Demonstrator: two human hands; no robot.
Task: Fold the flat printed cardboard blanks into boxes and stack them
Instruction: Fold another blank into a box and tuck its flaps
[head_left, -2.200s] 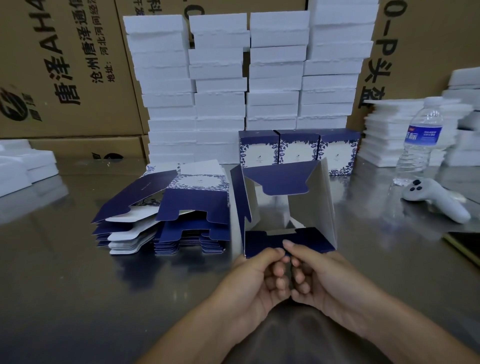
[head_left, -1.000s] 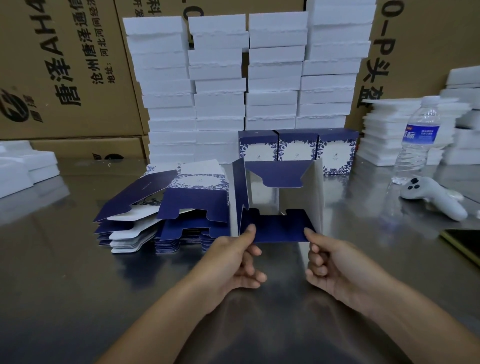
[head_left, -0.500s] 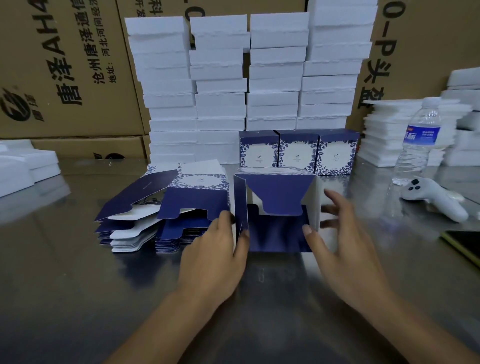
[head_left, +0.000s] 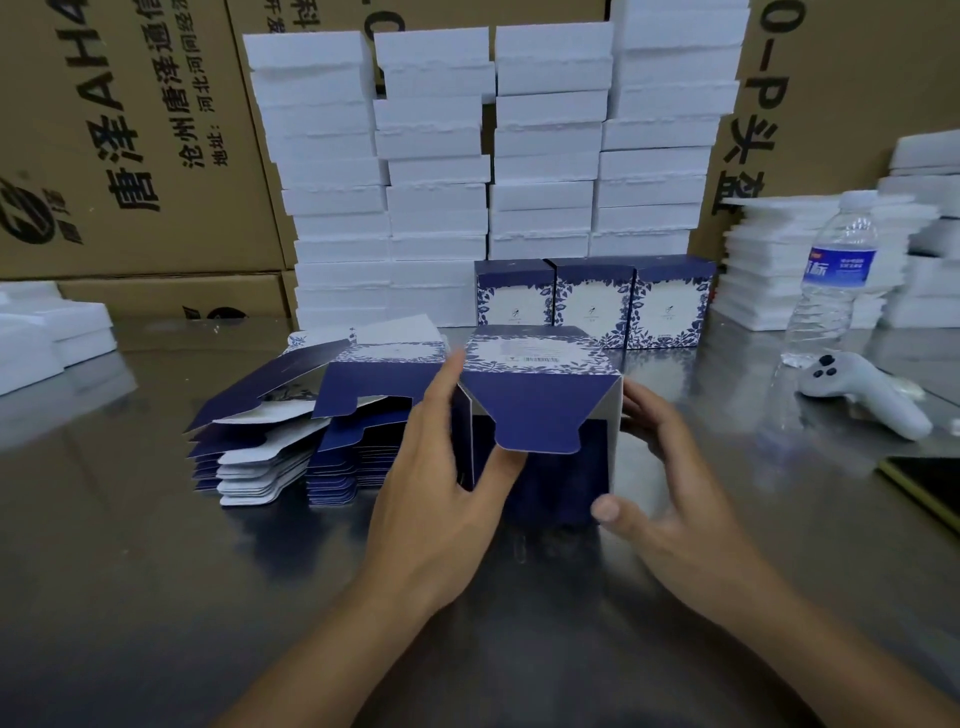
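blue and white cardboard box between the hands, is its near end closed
Open: the blue flap hangs only partway over the near end of the blue and white cardboard box, with the dark inside showing below.

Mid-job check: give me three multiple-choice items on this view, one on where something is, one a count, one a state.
1. Where does the pile of flat blanks lie from the half-folded box? A on its left; B on its right; C on top of it.
2. How many finished boxes stand in the row behind? A two; B three; C five.
3. The half-folded box's near flap is: A tucked in; B hanging untucked; C torn off.
Answers: 1 A, the pile sits left of the box. 2 B, three stand side by side. 3 B, the flap hangs over the open end.
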